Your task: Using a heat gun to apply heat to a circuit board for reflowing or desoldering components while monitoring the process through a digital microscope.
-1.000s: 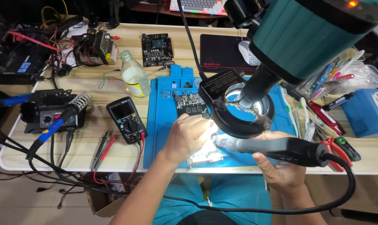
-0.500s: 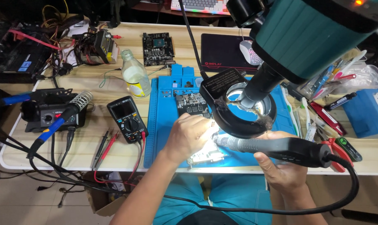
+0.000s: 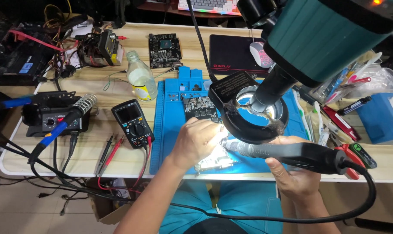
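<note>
Labels and screens showing on the bench

Multimeter (image 3: 133, 122) sitting left with dark blank screen; bottle (image 3: 142, 79) wearing yellow label; blue box (image 3: 386, 117) lying right.

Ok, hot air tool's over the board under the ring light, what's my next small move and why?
Probably ease the hot air tool nozzle slightly closer, since the left hand already steadies the circuit board on the blue mat, and the right hand grips the handle.

Single head view, close above, looking down at workbench (image 3: 97, 156).
</note>
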